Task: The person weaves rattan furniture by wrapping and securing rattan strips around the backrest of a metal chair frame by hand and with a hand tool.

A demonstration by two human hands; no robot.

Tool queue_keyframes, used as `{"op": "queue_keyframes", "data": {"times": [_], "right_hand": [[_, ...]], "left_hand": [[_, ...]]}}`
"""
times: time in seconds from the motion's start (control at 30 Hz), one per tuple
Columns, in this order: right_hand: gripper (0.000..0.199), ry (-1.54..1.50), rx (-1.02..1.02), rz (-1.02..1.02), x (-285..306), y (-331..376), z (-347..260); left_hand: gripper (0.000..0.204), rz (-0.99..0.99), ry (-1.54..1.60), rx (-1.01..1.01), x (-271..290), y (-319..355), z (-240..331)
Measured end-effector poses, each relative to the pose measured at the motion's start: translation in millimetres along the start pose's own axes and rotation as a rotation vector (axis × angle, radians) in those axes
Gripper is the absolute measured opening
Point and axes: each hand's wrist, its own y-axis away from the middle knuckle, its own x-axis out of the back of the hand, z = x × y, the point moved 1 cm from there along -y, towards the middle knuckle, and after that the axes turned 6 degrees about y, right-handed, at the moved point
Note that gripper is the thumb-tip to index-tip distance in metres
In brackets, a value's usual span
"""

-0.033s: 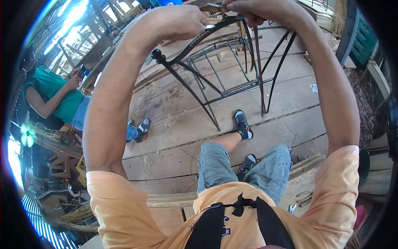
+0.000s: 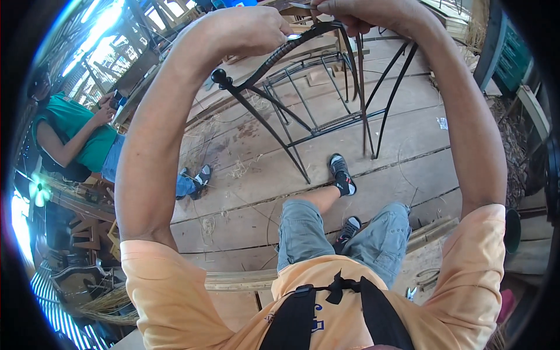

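A black metal furniture frame (image 2: 263,111) with thin legs and a ball-shaped end stands on the floor in front of me. Dark strip is wound round its curved top rail (image 2: 279,57). My left hand (image 2: 248,30) is closed beside this rail, and its fingertips are mostly hidden. My right hand (image 2: 356,13) pinches a long dark strip (image 2: 363,87) at the rail's far end; the strip hangs down toward the floor. A thin, pale, pointed piece (image 2: 300,6) shows between my hands, too little of it to name.
At the left, a person in a green top (image 2: 87,131) holds a small dark object. Fibre scraps (image 2: 239,169) litter the board floor (image 2: 233,219). Bamboo poles (image 2: 245,281) lie near me, with pliers-like handles (image 2: 411,293) at the right. A green fan (image 2: 39,189) stands far left.
The hanging strip has swung slightly, its lower end shifting a little. My hands stay almost in place at the rail.
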Motion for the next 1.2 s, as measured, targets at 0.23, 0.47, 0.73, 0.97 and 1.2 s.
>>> {"op": "queue_keyframes", "data": {"times": [0.23, 0.47, 0.73, 0.97, 1.2], "right_hand": [[0.026, 0.107, 0.048, -0.092, -1.3, -6.7, 10.9], [0.027, -0.058, 0.624, -0.079, -2.0, -9.5, 44.2], [0.028, 0.16, 0.1, 0.026, -7.2, -3.6, 15.6], [0.028, 0.105, 0.105, 0.052, -9.8, -1.0, 19.4], [0.028, 0.113, 0.129, 0.103, -6.6, 5.1, 16.7]], "left_hand": [[0.033, 0.097, -0.084, -0.016, -1.3, -6.0, -18.9], [0.038, -0.305, -0.109, 0.032, 33.9, -9.8, 21.6], [0.039, -0.403, -0.118, 0.228, 42.9, -6.3, 30.9], [0.039, -0.43, -0.229, 0.268, 43.3, -10.1, 39.7], [0.037, -0.314, -0.082, -0.402, 50.0, -3.7, -16.0]]}}
